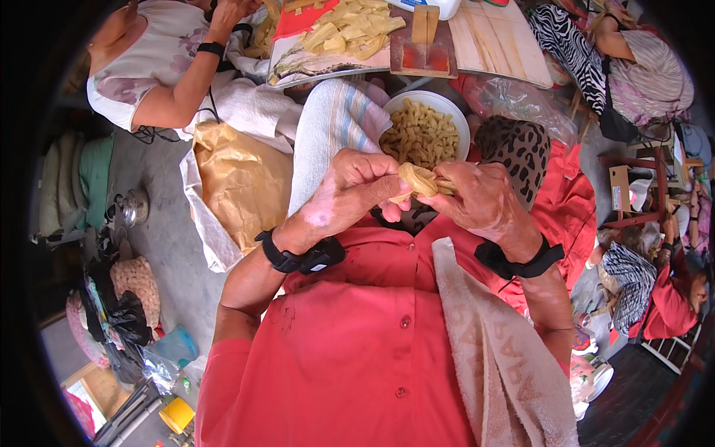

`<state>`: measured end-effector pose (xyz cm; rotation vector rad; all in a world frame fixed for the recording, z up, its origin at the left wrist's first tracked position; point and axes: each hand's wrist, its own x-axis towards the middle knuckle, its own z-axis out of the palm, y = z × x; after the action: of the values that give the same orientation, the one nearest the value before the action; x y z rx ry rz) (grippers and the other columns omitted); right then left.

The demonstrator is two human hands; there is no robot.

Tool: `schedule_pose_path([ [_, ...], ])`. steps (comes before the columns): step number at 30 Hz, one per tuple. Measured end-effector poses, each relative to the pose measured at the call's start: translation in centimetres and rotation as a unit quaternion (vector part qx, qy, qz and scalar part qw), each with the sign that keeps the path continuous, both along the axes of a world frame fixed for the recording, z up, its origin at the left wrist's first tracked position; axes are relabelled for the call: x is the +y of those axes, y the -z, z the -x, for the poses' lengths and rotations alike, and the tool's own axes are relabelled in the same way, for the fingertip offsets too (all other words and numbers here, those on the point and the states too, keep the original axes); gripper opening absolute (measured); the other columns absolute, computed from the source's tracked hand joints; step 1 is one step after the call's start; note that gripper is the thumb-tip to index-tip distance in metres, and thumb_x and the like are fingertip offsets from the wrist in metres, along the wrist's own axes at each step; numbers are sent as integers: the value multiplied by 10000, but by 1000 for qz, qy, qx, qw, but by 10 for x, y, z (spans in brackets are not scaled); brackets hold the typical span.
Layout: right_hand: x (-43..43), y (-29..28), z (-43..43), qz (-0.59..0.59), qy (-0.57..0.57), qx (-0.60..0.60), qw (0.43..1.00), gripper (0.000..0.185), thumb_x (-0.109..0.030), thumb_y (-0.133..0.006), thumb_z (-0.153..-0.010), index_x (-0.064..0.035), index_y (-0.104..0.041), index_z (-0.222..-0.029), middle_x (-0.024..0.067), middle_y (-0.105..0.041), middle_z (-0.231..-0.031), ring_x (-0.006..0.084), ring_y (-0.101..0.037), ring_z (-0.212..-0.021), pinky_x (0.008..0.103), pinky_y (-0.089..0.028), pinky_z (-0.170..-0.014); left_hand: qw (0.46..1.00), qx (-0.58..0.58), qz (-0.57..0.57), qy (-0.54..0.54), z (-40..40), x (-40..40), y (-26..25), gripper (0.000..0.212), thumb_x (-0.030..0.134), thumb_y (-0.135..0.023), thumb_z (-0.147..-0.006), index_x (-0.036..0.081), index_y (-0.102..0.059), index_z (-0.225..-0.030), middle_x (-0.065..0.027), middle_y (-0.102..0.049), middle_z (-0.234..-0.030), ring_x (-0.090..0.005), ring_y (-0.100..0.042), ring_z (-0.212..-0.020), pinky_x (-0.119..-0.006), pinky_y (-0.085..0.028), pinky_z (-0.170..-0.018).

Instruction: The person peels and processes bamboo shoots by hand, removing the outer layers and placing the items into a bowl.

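Both hands meet over my lap around one pale yellow, pliable strip bent into a knot-like shape (418,179). My left hand (360,187) pinches its left side between thumb and fingers, and a short end sticks out below. On the other side my right hand (475,193) grips the strip's right part, its fingers covering some of it. Just beyond the hands is a white bowl (465,131) full of small yellowish knotted pieces (422,131). A striped towel (329,128) lies over my left leg.
Flat yellow strips (352,28) are heaped on a low table (497,42), beside a wooden block on a board (424,50). A paper-lined sack (243,179) stands at left. One person (162,67) sits at upper left; others sit at right. Clear plastic (516,106) lies near the bowl.
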<state>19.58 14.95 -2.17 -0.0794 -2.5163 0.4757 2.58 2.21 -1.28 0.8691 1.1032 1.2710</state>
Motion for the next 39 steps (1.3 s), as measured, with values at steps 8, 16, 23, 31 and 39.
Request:
schedule_pose_path([
  [8,0,-8,-3,44,-41,12,998,309,-223,-711,-715,-21,-539,-872,92,-593,-683,235,-595,-546,318,-457,-446,999,47,-13,8,13,-9,-7,148,78,-553,-864,-36,-606,-786,-56,-601,-698,-77,-565,-573,-185,-453,-516],
  [16,1,-16,-6,75,-70,38,994,133,-102,-654,-762,-27,-558,-815,96,-572,-652,270,-569,-508,330,-438,-412,993,105,-47,22,27,-16,-15,156,68,-541,-859,-50,-608,-784,-73,-596,-685,-100,-560,-583,-213,-450,-553],
  [23,1,-8,-6,25,-57,4,998,137,-98,-641,-773,-31,-536,-828,93,-551,-619,273,-556,-489,340,-423,-399,929,343,-136,23,31,-3,-14,366,153,-710,-737,-27,-571,-1024,-111,-614,-930,-169,-583,-856,-265,-457,-742],
  [31,1,1,-8,-24,-46,29,998,183,-104,-648,-757,-50,-510,-865,95,-582,-674,263,-570,-509,342,-432,-409,774,571,-271,39,7,19,-15,351,186,-755,-620,70,-616,-920,-84,-474,-1250,-277,-415,-1179,-484,-253,-1014],
  [39,-2,-16,-20,25,-50,-23,998,123,-104,-625,-775,-49,-515,-787,93,-565,-629,275,-566,-510,349,-430,-407,814,501,-288,62,9,19,-6,206,78,-697,-659,66,-608,-844,-55,-568,-1115,-263,-483,-1119,-503,-261,-998],
])
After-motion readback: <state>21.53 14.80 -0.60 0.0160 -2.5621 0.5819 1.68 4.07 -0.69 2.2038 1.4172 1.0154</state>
